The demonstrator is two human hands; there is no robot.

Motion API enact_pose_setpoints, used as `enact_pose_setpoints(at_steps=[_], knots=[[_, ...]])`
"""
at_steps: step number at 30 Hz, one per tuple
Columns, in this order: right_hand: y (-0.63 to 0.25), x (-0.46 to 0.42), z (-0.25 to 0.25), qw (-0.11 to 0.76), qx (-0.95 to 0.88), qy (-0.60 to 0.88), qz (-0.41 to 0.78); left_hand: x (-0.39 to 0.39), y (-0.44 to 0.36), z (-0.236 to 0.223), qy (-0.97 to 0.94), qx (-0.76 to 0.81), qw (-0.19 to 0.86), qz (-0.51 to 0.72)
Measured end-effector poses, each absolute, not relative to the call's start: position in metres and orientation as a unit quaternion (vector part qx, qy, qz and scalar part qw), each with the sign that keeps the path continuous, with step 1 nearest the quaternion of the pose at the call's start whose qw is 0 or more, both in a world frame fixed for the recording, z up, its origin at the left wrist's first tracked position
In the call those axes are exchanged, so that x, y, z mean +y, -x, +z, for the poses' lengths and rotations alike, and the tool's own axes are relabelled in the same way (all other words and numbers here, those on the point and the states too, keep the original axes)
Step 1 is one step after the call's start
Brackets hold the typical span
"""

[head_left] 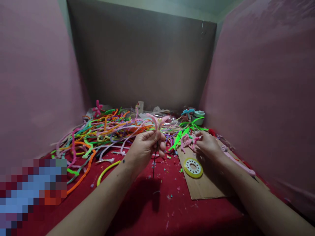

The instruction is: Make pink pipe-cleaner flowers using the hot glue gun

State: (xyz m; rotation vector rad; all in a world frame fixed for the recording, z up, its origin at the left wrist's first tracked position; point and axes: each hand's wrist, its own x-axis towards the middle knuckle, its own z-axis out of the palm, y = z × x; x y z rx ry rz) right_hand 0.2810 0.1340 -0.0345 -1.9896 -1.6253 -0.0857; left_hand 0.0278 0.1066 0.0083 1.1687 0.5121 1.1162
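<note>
Upright in my left hand [149, 144] is a pink pipe-cleaner flower [161, 122], pinched just below its petals. Its thin dark stem [154, 164] hangs down below my fingers. My right hand [209, 144] reaches over the cardboard at the right, fingertips closed on a pink pipe-cleaner piece [196, 140]; the fingers partly hide it. Beside it lie more bent pink pipe-cleaner pieces [186, 141] and bright green pipe-cleaner leaves [179, 137]. A blue pipe-cleaner flower [188, 112] stands just behind that hand.
A tangled heap of coloured pipe cleaners [108, 131] covers the left and back of the red cloth [137, 209]. A yellow tape roll [193, 167] lies on the cardboard sheet [206, 190]. A pale round container [199, 117] sits behind, and a pink-handled tool [240, 164] lies right. Walls enclose three sides.
</note>
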Motion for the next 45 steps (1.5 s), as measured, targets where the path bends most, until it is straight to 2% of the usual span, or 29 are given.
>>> enact_pose_setpoints(at_steps=[8,14,20,25,30,34,41,45], knots=[[-0.279,0.141,-0.042,0.329,-0.605,0.725,-0.002,0.106,-0.029,0.007,-0.529,0.243,0.651,0.487],[-0.287,0.134,-0.036,0.437,-0.541,0.718,0.031,0.109,-0.028,0.004,-0.533,0.241,0.65,0.486],[-0.273,0.114,-0.025,0.528,-0.57,0.612,0.15,0.111,-0.028,0.002,-0.516,0.239,0.659,0.492],[-0.25,0.096,-0.013,0.602,-0.559,0.453,0.347,0.108,-0.031,0.002,-0.496,0.211,0.683,0.492],[-0.22,0.077,-0.008,0.585,-0.51,0.416,0.475,0.1,-0.037,0.002,-0.567,0.148,0.654,0.478],[-0.194,0.066,-0.004,0.556,-0.483,0.4,0.545,0.095,-0.041,0.002,-0.606,0.153,0.658,0.419],[-0.166,0.06,-0.009,0.544,-0.481,0.408,0.554,0.093,-0.043,-0.002,-0.584,0.155,0.7,0.381],[-0.179,0.051,-0.011,0.482,-0.553,0.466,0.495,0.097,-0.039,0.0,-0.571,0.229,0.666,0.421]])
